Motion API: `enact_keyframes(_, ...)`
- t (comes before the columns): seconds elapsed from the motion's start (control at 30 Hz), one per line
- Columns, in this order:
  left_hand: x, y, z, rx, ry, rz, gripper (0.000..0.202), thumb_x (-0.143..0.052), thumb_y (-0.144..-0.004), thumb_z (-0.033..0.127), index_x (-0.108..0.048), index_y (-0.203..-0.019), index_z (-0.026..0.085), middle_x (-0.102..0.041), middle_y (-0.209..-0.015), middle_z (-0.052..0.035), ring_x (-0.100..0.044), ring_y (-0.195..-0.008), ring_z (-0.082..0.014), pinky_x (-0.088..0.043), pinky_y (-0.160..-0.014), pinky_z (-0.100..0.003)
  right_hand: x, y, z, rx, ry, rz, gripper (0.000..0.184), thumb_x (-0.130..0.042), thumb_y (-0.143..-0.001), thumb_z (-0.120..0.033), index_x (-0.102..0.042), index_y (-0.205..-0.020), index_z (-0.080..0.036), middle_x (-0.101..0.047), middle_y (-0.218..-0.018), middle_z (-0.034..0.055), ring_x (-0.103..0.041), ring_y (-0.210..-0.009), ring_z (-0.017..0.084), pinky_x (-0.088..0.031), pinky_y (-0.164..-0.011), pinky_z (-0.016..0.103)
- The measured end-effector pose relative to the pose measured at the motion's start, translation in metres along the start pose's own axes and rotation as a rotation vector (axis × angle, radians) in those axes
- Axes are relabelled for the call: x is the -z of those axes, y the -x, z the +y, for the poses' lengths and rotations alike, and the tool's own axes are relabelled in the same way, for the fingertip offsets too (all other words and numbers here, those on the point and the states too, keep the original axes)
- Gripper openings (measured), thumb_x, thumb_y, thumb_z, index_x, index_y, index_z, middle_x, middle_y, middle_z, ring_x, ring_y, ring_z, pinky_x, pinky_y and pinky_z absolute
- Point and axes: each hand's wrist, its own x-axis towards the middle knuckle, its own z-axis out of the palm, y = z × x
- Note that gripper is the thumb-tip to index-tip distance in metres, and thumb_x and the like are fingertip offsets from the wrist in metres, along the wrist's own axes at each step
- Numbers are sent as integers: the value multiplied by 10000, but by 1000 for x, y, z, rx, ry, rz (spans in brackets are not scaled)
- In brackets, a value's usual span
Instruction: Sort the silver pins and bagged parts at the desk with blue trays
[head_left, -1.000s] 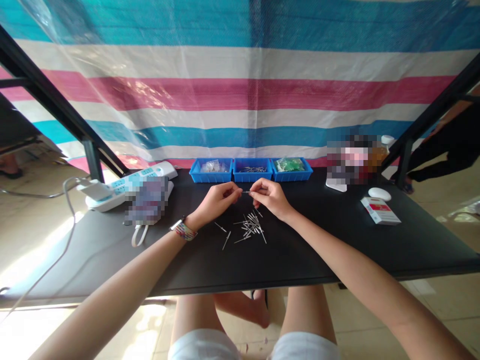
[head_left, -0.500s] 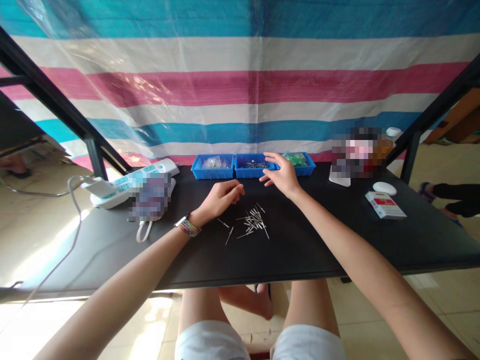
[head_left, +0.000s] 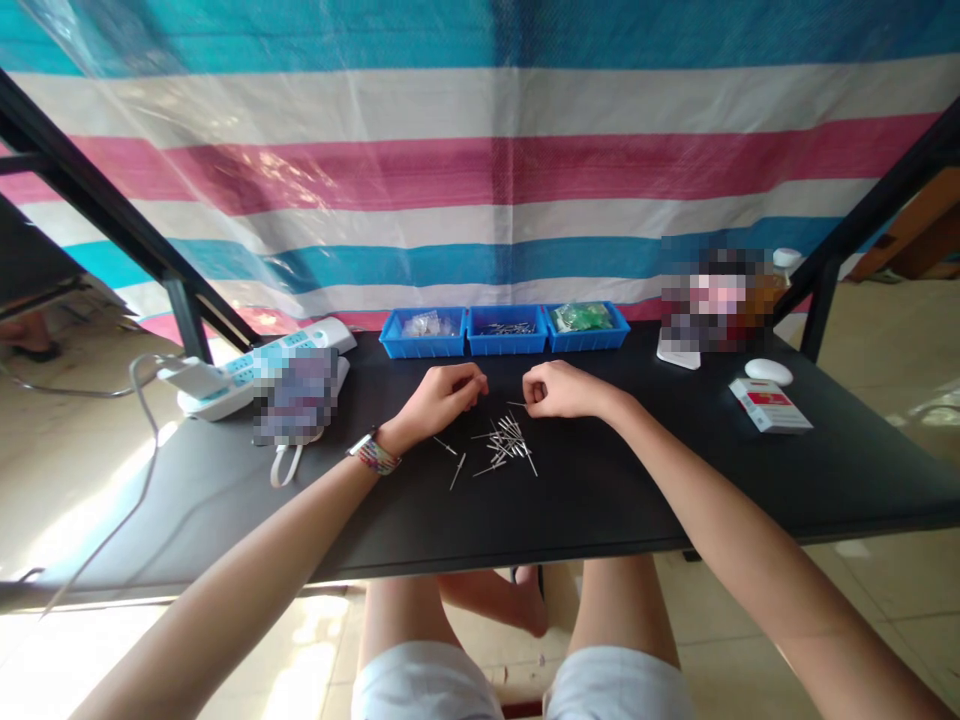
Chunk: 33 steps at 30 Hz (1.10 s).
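Both hands are down over the black table [head_left: 225, 480], close together near the middle. The right hand [head_left: 559, 390] is curled into a loose fist, thumb and forefinger pinched on a single pin [head_left: 514, 403] whose thin tip pokes out to the left, toward the other hand. The left hand [head_left: 442, 395] is curled too, its fingertips [head_left: 477, 382] drawn tight together. Whether anything sits between them I cannot tell, it is too small to see. A woven bracelet [head_left: 373, 454] rides on that wrist.

Just in front of the two hands lies the pile of pins [head_left: 508, 445], scattered loose on the tabletop, with a couple of strays off to its left. Nothing lies between the hands and the pile.

Along the far edge stand three blue trays [head_left: 507, 340] side by side, well beyond the knuckles. Off to the left sits a white power strip [head_left: 247, 372] with a cable [head_left: 142, 440] trailing off the table. Far right, a red-and-white box [head_left: 770, 408] lies near a small white oval thing [head_left: 765, 371]. Behind it all hangs a striped tarp [head_left: 480, 180].
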Motion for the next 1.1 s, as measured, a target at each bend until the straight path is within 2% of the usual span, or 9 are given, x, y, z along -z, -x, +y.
enact_keyframes(0.1,-2,0,1,-20,44,33,288,-608,-1005,431,-662,-1105,167,-659,-794,-5,-642,-654,-139,-501,-620,-240,-4,-3,8,66,-88,153,79,-768,-791,-182,-692,-773,-169,-705,-805,19,-605,-672,129,-425,-648,252)
enact_keyframes(0.17,-3,0,2,-54,59,72,421,-690,-957,412,-587,-1297,185,-696,-940,-27,-670,-700,-143,-531,-643,-248,-9,-4,8,104,-252,197,100,-732,-865,-255,-682,-846,-171,-702,-769,12,-625,-656,136,-441,-637,252)
enact_keyframes(0.2,-3,0,3,-74,56,85,473,-718,-940,405,-566,-1335,193,-705,-999,-41,-681,-727,-146,-542,-658,-251,-11,-4,6,120,-343,196,136,-726,-886,-297,-674,-870,-173,-696,-737,6,-637,-647,143,-451,-628,254)
enact_keyframes(0.27,-3,0,4,-113,35,83,399,-731,-937,410,-625,-1255,192,-716,-1017,-57,-687,-762,-153,-550,-679,-254,-18,-5,0,150,-492,182,214,-751,-885,-371,-658,-878,-177,-683,-691,-2,-660,-640,156,-473,-616,258)
enact_keyframes(0.37,0,-1,2,-136,11,69,258,-705,-965,439,-709,-1012,185,-721,-891,-46,-666,-736,-158,-539,-673,-260,-27,-7,-9,164,-623,196,308,-820,-833,-434,-642,-849,-184,-672,-670,-8,-665,-615,156,-508,-605,266)
enact_keyframes(0.5,2,-3,-2,-105,14,113,291,-683,-988,465,-710,-926,182,-699,-777,-17,-645,-672,-151,-511,-643,-259,-36,-11,-15,123,-797,275,382,-879,-764,-468,-641,-875,-190,-686,-717,-5,-689,-614,161,-555,-577,272)
enact_keyframes(0.63,3,-3,-3,-89,-17,149,408,-635,-1015,506,-684,-784,173,-679,-713,-15,-616,-655,-143,-472,-629,-249,-39,-13,-16,137,-889,378,381,-902,-732,-427,-623,-842,-193,-676,-747,-9,-714,-643,160,-573,-566,256)
enact_keyframes(0.9,2,-1,2,-68,-4,103,456,-597,-1029,549,-702,-797,170,-678,-711,-23,-608,-660,-147,-471,-631,-247,-38,-10,-19,154,-897,351,379,-857,-779,-488,-633,-845,-188,-651,-703,-20,-680,-600,142,-584,-583,268)
enact_keyframes(1.1,1,0,2,-82,54,141,311,-697,-977,495,-668,-974,185,-655,-768,-6,-607,-686,-150,-505,-668,-262,-37,-13,-19,103,-866,371,509,-823,-777,-658,-627,-815,-189,-656,-687,-10,-650,-558,138,-567,-554,271)
